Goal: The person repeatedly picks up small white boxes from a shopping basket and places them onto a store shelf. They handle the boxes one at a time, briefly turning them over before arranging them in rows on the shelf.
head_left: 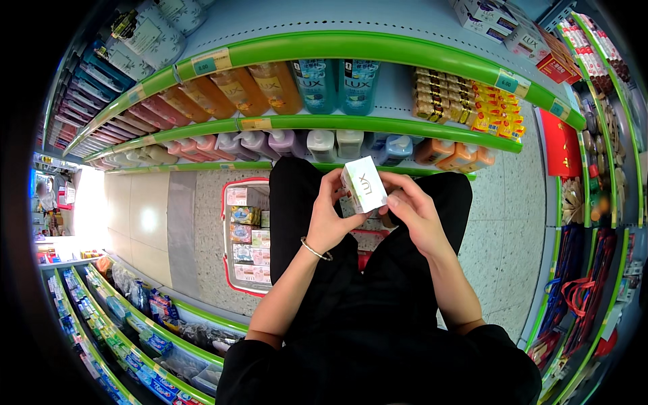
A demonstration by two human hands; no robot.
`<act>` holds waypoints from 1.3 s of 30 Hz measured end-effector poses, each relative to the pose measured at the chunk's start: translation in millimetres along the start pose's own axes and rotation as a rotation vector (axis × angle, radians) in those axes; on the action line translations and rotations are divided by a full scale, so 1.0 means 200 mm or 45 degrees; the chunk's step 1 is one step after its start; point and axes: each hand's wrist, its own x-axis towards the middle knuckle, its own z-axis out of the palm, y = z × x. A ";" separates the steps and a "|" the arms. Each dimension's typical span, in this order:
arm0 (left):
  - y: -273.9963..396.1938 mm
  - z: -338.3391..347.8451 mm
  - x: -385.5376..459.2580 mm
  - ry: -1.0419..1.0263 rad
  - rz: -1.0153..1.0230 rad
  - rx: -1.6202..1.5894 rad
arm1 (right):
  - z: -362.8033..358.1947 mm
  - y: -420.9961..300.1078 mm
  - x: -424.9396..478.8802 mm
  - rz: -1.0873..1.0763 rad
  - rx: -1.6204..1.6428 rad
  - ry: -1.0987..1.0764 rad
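Both my hands hold a white Lux soap box (365, 183) above my lap, in front of the shelves. My left hand (330, 205) grips its left side and lower edge, with a beaded bracelet on the wrist. My right hand (412, 210) has its thumb and fingers on the box's right side; some fingertips are hidden behind it. To the left of my legs, on the floor, stands a shopping basket (223, 238) with a red and white rim. Several boxed soaps (252, 235) lie inside it in rows.
Ahead, a green-edged shelf (324, 123) carries Lux bottles (314, 86), wrapped soaps (430, 96) and pump bottles (321, 144). More soap boxes (488, 20) sit on the shelf above at right. Toothpaste shelves (136, 354) stand at lower left, and a rack with red and blue straps (577, 293) at right.
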 end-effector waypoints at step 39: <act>-0.27 0.04 -0.05 -0.041 -0.407 -0.129 | -0.46 -0.86 1.36 -1.247 -2.413 0.571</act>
